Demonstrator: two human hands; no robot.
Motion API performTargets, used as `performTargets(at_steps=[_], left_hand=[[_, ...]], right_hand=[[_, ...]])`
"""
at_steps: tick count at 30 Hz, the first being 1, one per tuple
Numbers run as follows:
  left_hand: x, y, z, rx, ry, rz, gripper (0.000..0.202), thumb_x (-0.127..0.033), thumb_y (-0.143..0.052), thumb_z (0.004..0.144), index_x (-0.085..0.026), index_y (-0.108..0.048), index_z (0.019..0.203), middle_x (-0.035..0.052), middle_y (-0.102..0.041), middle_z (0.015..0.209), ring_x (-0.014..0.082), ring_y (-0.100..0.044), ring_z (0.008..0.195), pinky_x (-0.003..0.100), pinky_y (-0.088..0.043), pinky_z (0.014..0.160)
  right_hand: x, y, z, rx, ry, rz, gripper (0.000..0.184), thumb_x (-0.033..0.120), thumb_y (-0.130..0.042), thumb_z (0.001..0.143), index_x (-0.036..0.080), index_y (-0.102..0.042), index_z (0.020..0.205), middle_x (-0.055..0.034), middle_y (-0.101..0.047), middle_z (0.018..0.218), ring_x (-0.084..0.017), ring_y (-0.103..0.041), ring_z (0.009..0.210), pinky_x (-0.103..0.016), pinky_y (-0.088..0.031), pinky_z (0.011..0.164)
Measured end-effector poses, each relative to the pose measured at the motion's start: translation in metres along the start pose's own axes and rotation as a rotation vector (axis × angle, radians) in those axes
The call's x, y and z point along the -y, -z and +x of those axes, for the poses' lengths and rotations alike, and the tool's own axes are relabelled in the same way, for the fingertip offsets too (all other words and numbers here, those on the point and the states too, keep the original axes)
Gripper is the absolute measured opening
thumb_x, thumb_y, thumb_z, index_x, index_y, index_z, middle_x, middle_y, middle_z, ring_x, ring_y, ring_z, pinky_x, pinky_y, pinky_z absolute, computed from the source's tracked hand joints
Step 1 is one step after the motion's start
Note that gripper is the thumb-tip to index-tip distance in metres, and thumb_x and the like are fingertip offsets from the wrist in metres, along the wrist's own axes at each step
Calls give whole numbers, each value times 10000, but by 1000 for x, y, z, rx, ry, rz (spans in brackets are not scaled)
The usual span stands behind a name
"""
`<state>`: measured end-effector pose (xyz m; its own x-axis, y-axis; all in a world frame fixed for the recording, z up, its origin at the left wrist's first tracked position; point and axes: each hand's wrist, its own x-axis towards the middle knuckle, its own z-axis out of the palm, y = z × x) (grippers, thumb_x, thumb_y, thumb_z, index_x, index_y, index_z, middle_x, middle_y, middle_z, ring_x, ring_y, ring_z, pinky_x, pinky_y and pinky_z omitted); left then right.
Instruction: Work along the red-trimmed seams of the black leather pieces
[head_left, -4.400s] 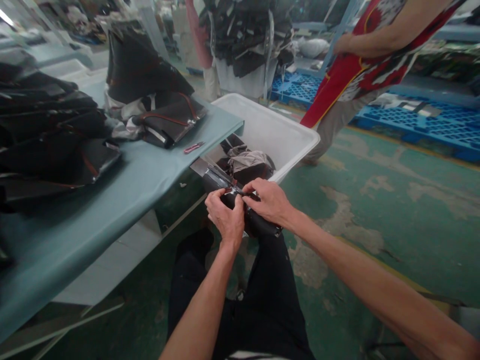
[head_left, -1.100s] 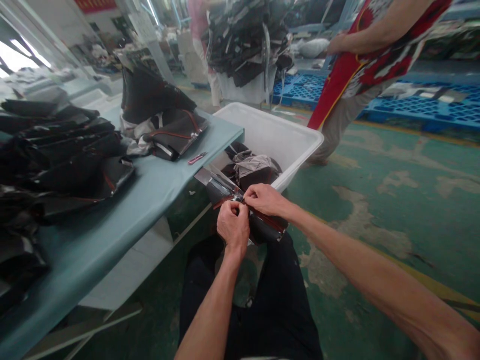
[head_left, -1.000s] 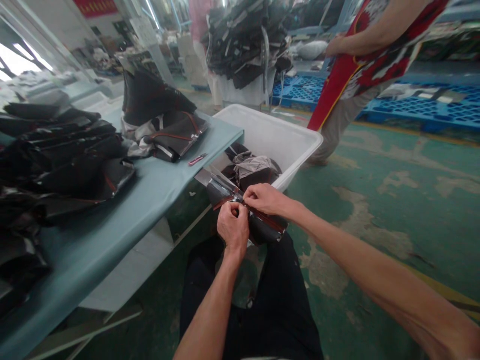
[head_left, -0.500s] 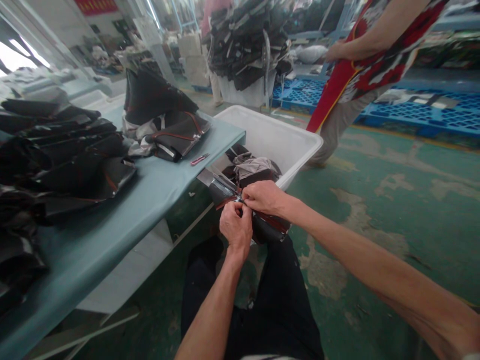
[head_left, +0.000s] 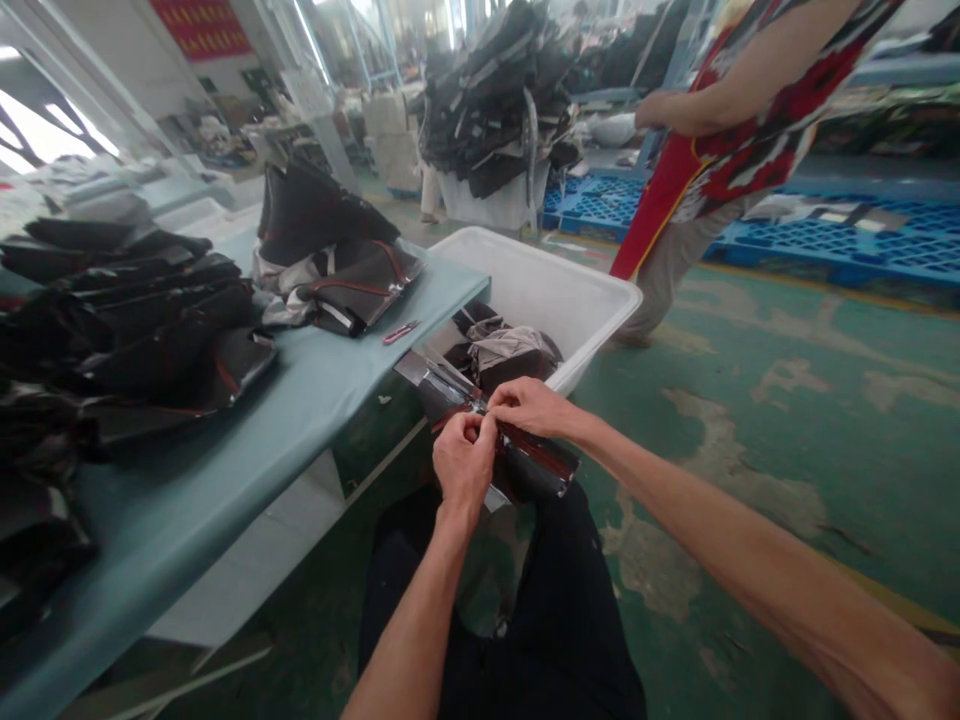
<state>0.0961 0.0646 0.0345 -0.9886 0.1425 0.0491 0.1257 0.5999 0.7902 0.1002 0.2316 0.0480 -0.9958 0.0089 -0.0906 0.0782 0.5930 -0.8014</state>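
Note:
A dark piece of sewn material with reddish-brown trim (head_left: 536, 462) lies across my lap and the near edge of a white plastic bin. My left hand (head_left: 463, 458) pinches it near its middle, thumb and forefinger pressed together. Right beside it, my right hand (head_left: 529, 408) is closed in a pinch at the same spot, fingertips almost touching the left ones. What exactly sits between the fingertips is too small to make out. Inside the white bin (head_left: 577, 290) lie more dark and grey pieces (head_left: 514, 350). Small pink-handled thread snips (head_left: 400, 333) rest on the table corner.
The blue-green table (head_left: 322, 385) on the left bears dark stacked pieces (head_left: 127, 310) and another folded pile (head_left: 330, 250). Behind the bin stands a heaped container (head_left: 487, 195). A person in a red apron (head_left: 675, 190) stands at the right, by blue pallets (head_left: 847, 240).
Both hands stay at the piece, the fingertips slightly shifted. More of its trimmed right part shows now. The view has tilted up a little, and the other person's arm has moved left.

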Motion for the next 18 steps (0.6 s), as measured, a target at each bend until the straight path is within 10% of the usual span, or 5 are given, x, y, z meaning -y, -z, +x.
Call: performTargets(at_steps=[6, 18], left_hand=[[-1, 13, 16, 131, -50, 20, 287, -441, -643, 868, -209, -674, 702, -23, -621, 632, 136, -554, 627, 273, -361, 652], [-12, -1, 9, -34, -29, 296, 125, -363, -659, 854, -240, -646, 867, -8, -661, 695, 188, -620, 684, 291, -335, 659]], right_hand=[[-2, 0, 3, 39, 0, 26, 204, 219, -591, 852, 127, -771, 880, -2, -695, 735, -119, -593, 693, -221, -374, 624], [0, -6, -3, -67, 38, -48, 180, 192, -590, 834, 144, -764, 839, -13, -702, 724, -127, -604, 686, -235, -350, 627]])
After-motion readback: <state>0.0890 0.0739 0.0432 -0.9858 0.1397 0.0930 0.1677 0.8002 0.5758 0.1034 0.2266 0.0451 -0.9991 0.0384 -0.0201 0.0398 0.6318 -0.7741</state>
